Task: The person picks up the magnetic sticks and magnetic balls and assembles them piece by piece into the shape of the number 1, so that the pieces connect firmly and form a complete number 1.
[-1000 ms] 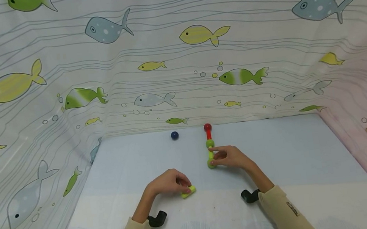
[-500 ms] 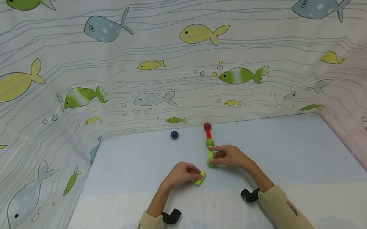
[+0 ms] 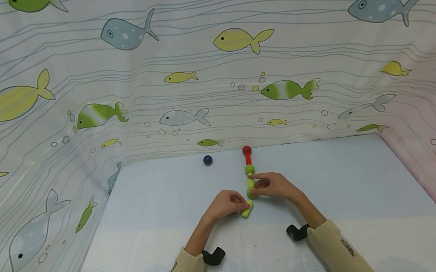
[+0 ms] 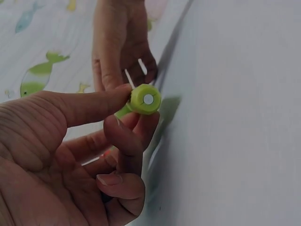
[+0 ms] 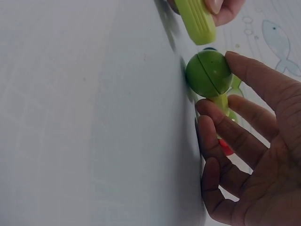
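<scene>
In the head view, my left hand (image 3: 227, 203) pinches a yellow-green magnetic rod (image 3: 247, 210) between thumb and fingers. A round silver magnet shows at the end of that rod (image 4: 148, 99) in the left wrist view. My right hand (image 3: 274, 184) holds the near green ball (image 5: 209, 74) of a chain, its thumb against the ball and fingertips along the yellow-green link (image 5: 220, 102) beyond it. Farther along follow another green ball (image 3: 250, 169), a red rod (image 3: 248, 158) and a red ball (image 3: 247, 150). The left-hand rod's far end points close to the near green ball.
A dark blue ball (image 3: 208, 160) lies at the back of the white table (image 3: 158, 184), left of the chain. Behind and at both sides rises a fish-print cloth (image 3: 213, 95). Black wrist mounts (image 3: 214, 256) stick out from both sleeves.
My left hand has moved right and forward with the yellow-green rod, turning it toward the chain, up to the near green ball. My right hand and the chain have stayed put.
</scene>
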Available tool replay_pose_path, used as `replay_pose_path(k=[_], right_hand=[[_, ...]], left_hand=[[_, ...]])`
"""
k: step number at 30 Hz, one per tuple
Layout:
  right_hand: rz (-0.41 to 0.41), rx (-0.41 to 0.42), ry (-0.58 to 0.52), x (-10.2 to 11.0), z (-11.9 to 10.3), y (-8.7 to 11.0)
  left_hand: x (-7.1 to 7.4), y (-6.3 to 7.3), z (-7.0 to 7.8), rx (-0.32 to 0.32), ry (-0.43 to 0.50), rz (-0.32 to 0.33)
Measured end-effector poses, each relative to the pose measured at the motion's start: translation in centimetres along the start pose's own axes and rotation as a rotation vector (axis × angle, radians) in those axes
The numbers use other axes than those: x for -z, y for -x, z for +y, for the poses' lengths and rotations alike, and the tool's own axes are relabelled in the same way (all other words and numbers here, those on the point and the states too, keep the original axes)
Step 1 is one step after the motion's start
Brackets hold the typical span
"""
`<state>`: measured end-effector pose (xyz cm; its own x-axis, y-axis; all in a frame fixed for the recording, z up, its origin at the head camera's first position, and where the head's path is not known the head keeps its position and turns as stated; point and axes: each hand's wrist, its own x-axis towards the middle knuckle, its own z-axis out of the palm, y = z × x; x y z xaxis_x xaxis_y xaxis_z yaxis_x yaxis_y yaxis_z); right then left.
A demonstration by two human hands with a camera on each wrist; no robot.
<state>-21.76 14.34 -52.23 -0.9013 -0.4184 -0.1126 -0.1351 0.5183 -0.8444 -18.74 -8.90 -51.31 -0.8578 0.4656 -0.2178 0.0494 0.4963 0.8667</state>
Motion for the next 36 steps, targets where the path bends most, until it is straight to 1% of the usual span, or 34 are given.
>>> replay_pose_path(k=[1,7,12,16,22,29,36], right_hand=[[0.001,0.003,-0.002,0.0,0.0,0.0],[0.004,0.016,-0.003,0.0,0.1,0.0],[0.007,0.012,-0.001,0.0,0.1,0.0],[0.005,0.003,-0.007,0.0,0.2,0.0],[0.011,0.007,0.008,0.0,0.1,-0.1],[0.015,0.017,0.018,0.0,0.2,-0.1],[-0.003,0.021,0.007,0.0,0.2,-0.1]], left_hand=[[-0.1,0.0,0.2,0.011,0.002,0.006],[-1.0,-0.1,0.4,0.028,0.002,0.044],[-1.3,-0.1,0.6,0.047,0.004,0.080],[-1.5,-0.1,0.7,0.043,0.015,0.099],[-1.8,-0.3,0.7,0.040,0.024,0.093],[-2.1,-0.4,0.8,0.002,0.015,0.080],[-2.0,-0.5,0.7,-0.020,0.010,0.064]])
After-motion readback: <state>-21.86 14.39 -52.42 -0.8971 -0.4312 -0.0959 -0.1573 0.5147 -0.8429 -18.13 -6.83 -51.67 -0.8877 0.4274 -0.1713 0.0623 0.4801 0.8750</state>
